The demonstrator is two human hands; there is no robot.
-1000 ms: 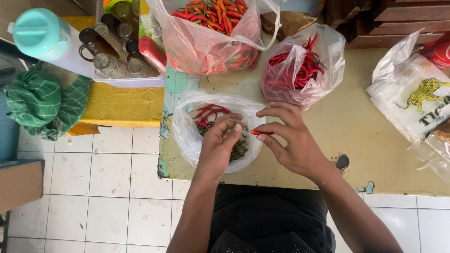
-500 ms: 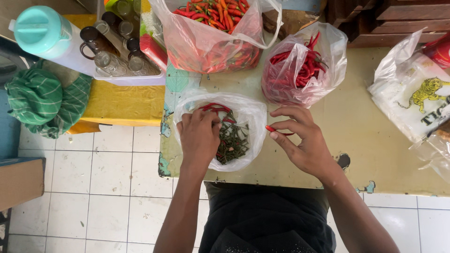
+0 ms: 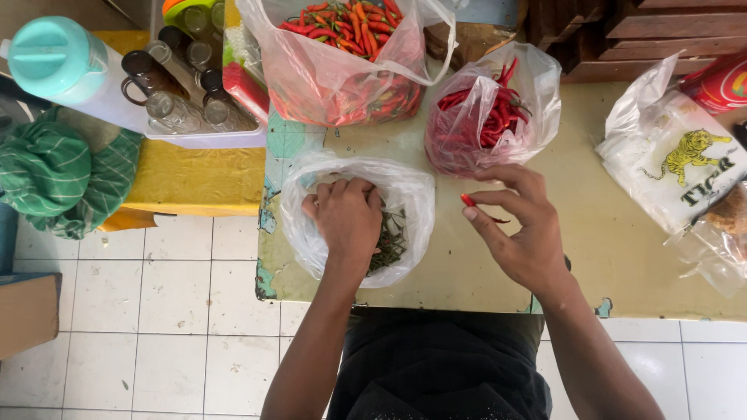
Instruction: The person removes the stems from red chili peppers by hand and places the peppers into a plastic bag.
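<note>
Left hand (image 3: 348,219) curled, knuckles up, inside clear bag (image 3: 307,233) of green stems (image 3: 389,243), its grasp hidden, right hand (image 3: 523,229) half open, pinching red chilli (image 3: 468,201) above table (image 3: 622,249).

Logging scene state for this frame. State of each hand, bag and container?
Left hand: inside the stem bag, knuckles up.
Right hand: pinching a red chili above the table.
Stem bag: open, holds green stems.
Middle chili bag: open, red chilies inside.
Big chili bag: open, full.
Jug: lid on.
</note>
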